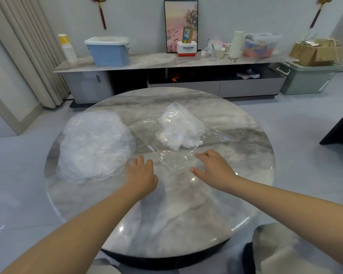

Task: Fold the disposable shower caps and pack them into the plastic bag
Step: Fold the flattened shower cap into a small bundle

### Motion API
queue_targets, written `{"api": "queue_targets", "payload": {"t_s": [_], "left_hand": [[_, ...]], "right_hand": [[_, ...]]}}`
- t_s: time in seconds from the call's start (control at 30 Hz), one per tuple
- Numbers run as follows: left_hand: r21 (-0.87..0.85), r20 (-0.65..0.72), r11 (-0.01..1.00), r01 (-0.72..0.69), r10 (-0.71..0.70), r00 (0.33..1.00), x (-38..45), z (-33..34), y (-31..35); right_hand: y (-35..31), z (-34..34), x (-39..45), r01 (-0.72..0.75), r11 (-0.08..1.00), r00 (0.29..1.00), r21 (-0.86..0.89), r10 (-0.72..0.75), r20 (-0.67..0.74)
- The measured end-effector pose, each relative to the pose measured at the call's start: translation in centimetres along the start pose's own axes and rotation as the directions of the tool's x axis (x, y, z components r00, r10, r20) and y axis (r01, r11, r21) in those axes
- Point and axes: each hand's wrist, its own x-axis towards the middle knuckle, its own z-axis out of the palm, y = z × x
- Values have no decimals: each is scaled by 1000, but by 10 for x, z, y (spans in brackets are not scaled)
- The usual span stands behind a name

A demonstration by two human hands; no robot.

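Round grey marble-look table carries everything. Big heap of loose translucent white shower caps sits on its left side, unfolded. Clear flat plastic bag lies right of the heap, mouth toward the person, with a wad of white folded caps already inside at the far end. Left hand hovers just beside the heap's near edge, fingers spread, holding nothing. Right hand is at the bag's near end, fingers relaxed and apart, gripping nothing; contact unclear. Step looks like between caps: likely next, left hand pulls one cap off the heap to flatten and fold on the bare near table.
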Motion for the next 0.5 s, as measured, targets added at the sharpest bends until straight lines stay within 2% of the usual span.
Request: {"api": "queue_targets", "payload": {"t_s": [0.13, 0.3, 0.5], "left_hand": [[77, 73, 996, 52, -57, 996, -6, 3, -15], [108, 155, 991, 81, -97, 983, -4, 12, -35], [-14, 241, 986, 164, -156, 958, 3, 16, -54]], "right_hand": [[-22, 2, -19, 54, 999, 992, 4, -54, 117], [-46, 15, -15, 175, 978, 956, -111, -142, 256], [-49, 34, -11, 215, 961, 928, -175, -146, 342]]}}
